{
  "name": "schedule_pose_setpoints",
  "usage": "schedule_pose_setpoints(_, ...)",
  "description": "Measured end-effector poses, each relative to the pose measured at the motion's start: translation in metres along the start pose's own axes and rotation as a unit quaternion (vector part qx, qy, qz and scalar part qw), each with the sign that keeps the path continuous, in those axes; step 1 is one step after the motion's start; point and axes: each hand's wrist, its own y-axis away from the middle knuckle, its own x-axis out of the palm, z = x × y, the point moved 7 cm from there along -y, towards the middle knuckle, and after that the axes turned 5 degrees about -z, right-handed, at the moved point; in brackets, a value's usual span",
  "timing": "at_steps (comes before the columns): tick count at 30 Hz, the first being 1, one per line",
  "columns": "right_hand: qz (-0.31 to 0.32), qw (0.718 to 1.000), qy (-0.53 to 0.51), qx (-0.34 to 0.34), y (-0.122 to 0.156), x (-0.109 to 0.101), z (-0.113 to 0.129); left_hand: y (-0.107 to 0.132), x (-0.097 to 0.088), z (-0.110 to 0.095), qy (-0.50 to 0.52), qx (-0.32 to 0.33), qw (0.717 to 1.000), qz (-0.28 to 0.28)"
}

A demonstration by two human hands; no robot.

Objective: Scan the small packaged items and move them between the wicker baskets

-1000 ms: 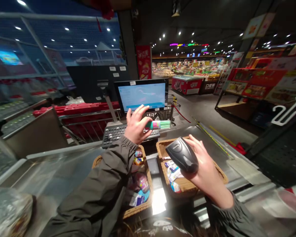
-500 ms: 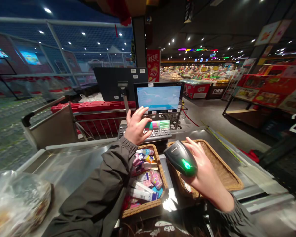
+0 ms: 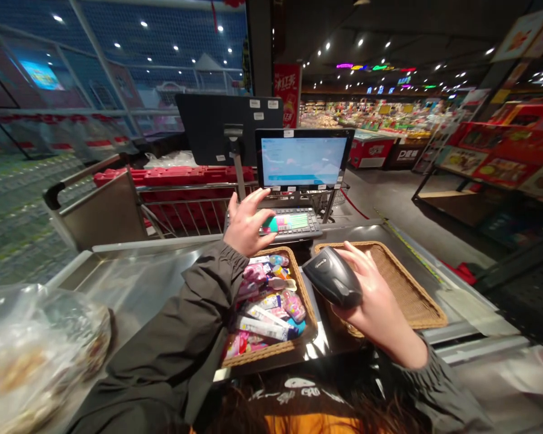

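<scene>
My left hand (image 3: pixel 247 226) is raised over the checkout counter and pinches a small green and pink pack (image 3: pixel 288 223), fingers partly spread, just in front of the keyboard (image 3: pixel 298 232). My right hand (image 3: pixel 371 301) grips a black handheld barcode scanner (image 3: pixel 332 278), its head aimed toward the pack. Below my left hand lies a wicker basket (image 3: pixel 305 343) filled with several small colourful packets. A second wicker basket (image 3: pixel 411 295) sits under my right hand.
A lit till monitor (image 3: pixel 304 160) stands behind the keyboard, with a dark screen back (image 3: pixel 208 126) to its left. Red shopping baskets (image 3: pixel 172 178) and a metal rail lie beyond the steel counter (image 3: pixel 131 283). A filled plastic bag (image 3: pixel 31 355) sits at lower left. Store shelves (image 3: pixel 502 157) line the right.
The scanner's green light, lit half a second ago, is off. The pack has dropped slightly toward the keyboard. The view has shifted, showing more of the left basket.
</scene>
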Motion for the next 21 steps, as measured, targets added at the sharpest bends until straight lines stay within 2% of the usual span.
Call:
schedule_pose_setpoints(7, 0.032, 0.999, -0.023, 0.001, -0.002, 0.016, 0.004, 0.042, -0.002, 0.023, -0.008, -0.017, 0.999, 0.044)
schedule_pose_setpoints(13, 0.065, 0.997, -0.046, 0.006, -0.002, 0.032, 0.007, 0.09, 0.003, 0.036, 0.001, -0.052, 0.991, 0.12)
schedule_pose_setpoints(18, 0.111, 0.992, -0.054, 0.007, 0.002, 0.047, 0.009, 0.14, 0.013, 0.037, 0.025, -0.07, 0.978, 0.196)
schedule_pose_setpoints(21, 0.13, 0.99, -0.054, 0.013, 0.005, 0.055, 0.011, 0.164, 0.022, 0.029, 0.037, -0.08, 0.97, 0.227)
